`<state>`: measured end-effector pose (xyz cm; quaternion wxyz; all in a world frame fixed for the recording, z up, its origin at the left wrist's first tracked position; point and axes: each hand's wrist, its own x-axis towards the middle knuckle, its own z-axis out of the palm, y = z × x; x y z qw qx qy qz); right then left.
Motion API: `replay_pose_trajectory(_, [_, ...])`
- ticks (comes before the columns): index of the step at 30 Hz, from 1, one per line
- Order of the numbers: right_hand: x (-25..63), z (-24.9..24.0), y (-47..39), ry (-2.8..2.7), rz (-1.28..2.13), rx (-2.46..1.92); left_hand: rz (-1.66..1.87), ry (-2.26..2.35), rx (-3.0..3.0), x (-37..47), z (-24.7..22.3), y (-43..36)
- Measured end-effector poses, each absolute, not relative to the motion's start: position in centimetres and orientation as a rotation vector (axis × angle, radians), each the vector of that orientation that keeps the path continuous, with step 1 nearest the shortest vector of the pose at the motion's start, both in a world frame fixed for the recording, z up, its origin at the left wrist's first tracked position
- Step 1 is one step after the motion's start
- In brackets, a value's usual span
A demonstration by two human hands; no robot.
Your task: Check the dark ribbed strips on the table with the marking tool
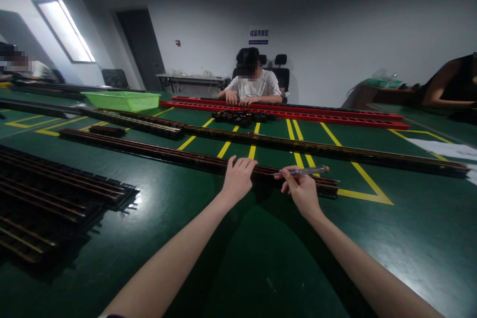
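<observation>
A long dark rail strip with copper-coloured lines (160, 152) lies across the green table in front of me. My left hand (238, 177) rests on it right of its middle, fingers spread over the top. Near the strip's right end, my right hand (301, 190) holds a clear pen-like tool (307, 171) between thumb and fingers. The tool points left, its tip just above or on the strip; whether it touches, I cannot tell.
Behind lies another long dark strip (313, 147), then red ladder-like frames (335, 116) and a green tray (124, 101). Stacked dark strips (55, 189) fill the left side. A person (257, 82) sits opposite; others are at both sides.
</observation>
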<state>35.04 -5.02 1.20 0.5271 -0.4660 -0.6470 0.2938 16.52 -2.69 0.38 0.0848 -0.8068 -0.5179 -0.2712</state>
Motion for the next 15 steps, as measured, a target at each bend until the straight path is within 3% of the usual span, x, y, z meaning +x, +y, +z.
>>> replay_pose_trajectory(15, [34.68,1.34,-5.06,-1.588,0.656,-1.128,-0.83,-1.481,-2.524,16.27,0.55,-2.77])
